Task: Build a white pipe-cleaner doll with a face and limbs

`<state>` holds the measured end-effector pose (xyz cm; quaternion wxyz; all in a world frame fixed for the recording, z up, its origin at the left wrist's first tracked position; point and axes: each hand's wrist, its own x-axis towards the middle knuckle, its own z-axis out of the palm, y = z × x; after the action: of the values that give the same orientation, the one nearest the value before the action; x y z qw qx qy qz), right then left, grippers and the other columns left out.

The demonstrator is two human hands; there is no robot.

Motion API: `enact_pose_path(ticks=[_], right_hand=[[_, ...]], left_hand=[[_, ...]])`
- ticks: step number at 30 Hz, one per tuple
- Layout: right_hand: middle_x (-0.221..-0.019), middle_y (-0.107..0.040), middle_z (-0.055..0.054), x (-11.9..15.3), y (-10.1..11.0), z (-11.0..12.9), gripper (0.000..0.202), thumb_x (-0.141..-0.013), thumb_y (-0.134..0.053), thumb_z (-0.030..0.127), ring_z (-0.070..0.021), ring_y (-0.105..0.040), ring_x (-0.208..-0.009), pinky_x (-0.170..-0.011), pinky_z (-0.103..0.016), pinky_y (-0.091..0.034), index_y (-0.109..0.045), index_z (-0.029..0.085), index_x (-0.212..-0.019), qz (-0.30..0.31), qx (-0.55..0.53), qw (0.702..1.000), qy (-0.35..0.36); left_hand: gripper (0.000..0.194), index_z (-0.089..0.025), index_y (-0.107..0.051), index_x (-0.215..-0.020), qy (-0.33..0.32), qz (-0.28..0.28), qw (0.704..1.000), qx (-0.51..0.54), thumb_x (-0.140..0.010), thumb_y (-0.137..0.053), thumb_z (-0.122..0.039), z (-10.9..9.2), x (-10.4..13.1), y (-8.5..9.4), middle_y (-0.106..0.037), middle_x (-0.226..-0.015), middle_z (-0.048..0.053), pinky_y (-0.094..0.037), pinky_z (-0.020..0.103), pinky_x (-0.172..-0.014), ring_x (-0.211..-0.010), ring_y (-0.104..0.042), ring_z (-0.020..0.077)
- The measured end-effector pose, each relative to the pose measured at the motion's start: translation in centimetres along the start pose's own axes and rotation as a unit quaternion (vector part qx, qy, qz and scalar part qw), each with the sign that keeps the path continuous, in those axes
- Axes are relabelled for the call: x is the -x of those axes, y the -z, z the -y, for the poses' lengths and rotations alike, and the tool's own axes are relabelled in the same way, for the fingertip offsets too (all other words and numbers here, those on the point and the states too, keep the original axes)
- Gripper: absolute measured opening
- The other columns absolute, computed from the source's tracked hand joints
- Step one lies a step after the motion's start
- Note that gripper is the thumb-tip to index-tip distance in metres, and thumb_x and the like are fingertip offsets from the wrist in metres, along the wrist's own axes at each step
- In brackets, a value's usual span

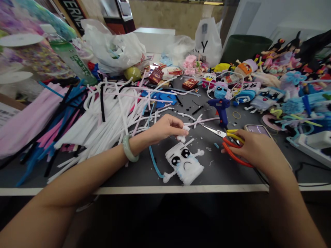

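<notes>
Between the thumb and fingers of my left hand (169, 128) is a small white fuzzy piece (181, 138). Just below it on the dark table (219, 174) lies a square white plush figure (184, 163) with black eyes, a frown and two small arms. My right hand (254, 150) is on the scissors (232, 144), which have one yellow and one red handle; their blades point left toward the table's middle and look nearly closed. A blue pipe cleaner (154, 163) curves down to the figure's left arm.
White pipe cleaners (85, 137) pile up at the left. A blue glue gun (220, 108) stands beyond the scissors, with a phone (258, 130) and a white power strip (314, 146) at the right. Small dolls (266, 98) crowd the back right. A green bottle (73, 60) leans at the back left.
</notes>
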<state>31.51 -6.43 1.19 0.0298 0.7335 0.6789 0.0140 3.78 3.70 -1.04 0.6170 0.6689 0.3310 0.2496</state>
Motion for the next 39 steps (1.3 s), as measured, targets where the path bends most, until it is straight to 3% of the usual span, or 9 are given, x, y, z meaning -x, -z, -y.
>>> enact_pose_path(ticks=[4, 12, 18, 22, 28, 33, 39], right_hand=[[-0.073, -0.068, -0.007, 0.0, 0.4, -0.6, 0.052, -0.073, -0.056, 0.068, -0.0242, -0.06, -0.064, -0.052, -0.03, -0.031, -0.067, 0.022, -0.095, 0.049, 0.008, 0.999, 0.005], [-0.071, -0.067, -0.007, -0.1, 0.0, -1.3, 0.059, -0.067, -0.063, 0.066, -0.0252, -0.06, -0.064, -0.053, -0.032, -0.035, -0.066, 0.019, -0.102, 0.07, -0.005, 0.997, 0.019], [-0.078, -0.069, -0.014, -0.2, -0.2, -1.7, 0.038, -0.075, -0.062, 0.05, -0.0285, -0.062, -0.068, -0.053, -0.034, -0.034, -0.068, 0.017, -0.094, 0.061, -0.003, 0.998, 0.013], [-0.076, -0.069, -0.014, -0.4, -0.7, -1.4, 0.04, -0.077, -0.061, 0.052, -0.0276, -0.062, -0.065, -0.053, -0.034, -0.035, -0.069, 0.017, -0.094, 0.08, 0.002, 0.997, -0.008], [-0.076, -0.071, -0.012, -0.5, -1.6, -0.6, 0.038, -0.077, -0.065, 0.048, -0.0233, -0.063, -0.064, -0.055, -0.031, -0.038, -0.071, 0.014, -0.093, 0.113, -0.007, 0.993, 0.027], [-0.075, -0.07, -0.012, 0.2, -1.7, 0.1, 0.036, -0.08, -0.063, 0.047, -0.0252, -0.065, -0.066, -0.055, -0.032, -0.039, -0.072, 0.015, -0.094, 0.101, 0.031, 0.994, 0.005], [-0.072, -0.07, -0.01, 1.5, -0.2, 0.4, 0.028, -0.086, -0.057, 0.046, -0.0261, -0.065, -0.061, -0.05, -0.032, -0.035, -0.07, 0.021, -0.09, 0.047, 0.035, 0.998, -0.014]], left_hand=[[0.018, -0.011, -0.068, -0.062, 0.002, -0.001, 1.0, -0.002, -0.068, -0.076, -0.027, 0.1, 0.0, 0.0, -0.063, -0.057, 0.0, -0.042, 0.019, -0.056, -0.055, -0.055, 0.0072], [0.018, -0.011, -0.068, -0.063, 0.001, -0.001, 1.0, -0.005, -0.069, -0.075, -0.026, 0.4, -0.1, 0.1, -0.062, -0.056, 0.0, -0.041, 0.019, -0.056, -0.054, -0.054, 0.007], [0.018, -0.011, -0.068, -0.063, -0.001, -0.001, 1.0, -0.005, -0.07, -0.076, -0.026, 0.5, -0.2, 0.1, -0.062, -0.056, 0.0, -0.04, 0.018, -0.056, -0.055, -0.054, 0.0064], [0.019, -0.011, -0.069, -0.064, 0.001, 0.002, 1.0, -0.004, -0.071, -0.076, -0.027, 0.7, -0.2, 0.1, -0.064, -0.057, 0.001, -0.041, 0.018, -0.057, -0.056, -0.055, 0.0071], [0.019, -0.011, -0.07, -0.066, 0.003, -0.001, 1.0, -0.002, -0.071, -0.076, -0.028, 0.9, -0.3, 0.1, -0.065, -0.058, 0.002, -0.041, 0.018, -0.056, -0.056, -0.056, 0.0074], [0.017, -0.01, -0.072, -0.069, 0.007, 0.002, 1.0, 0.0, -0.071, -0.076, -0.027, 0.7, -0.2, 0.0, -0.066, -0.06, 0.002, -0.042, 0.018, -0.057, -0.056, -0.056, 0.0075], [0.015, -0.011, -0.072, -0.072, 0.005, 0.018, 1.0, -0.004, -0.07, -0.074, -0.025, 0.4, -0.1, -0.7, -0.069, -0.065, 0.004, -0.046, 0.02, -0.061, -0.06, -0.06, 0.0097]])
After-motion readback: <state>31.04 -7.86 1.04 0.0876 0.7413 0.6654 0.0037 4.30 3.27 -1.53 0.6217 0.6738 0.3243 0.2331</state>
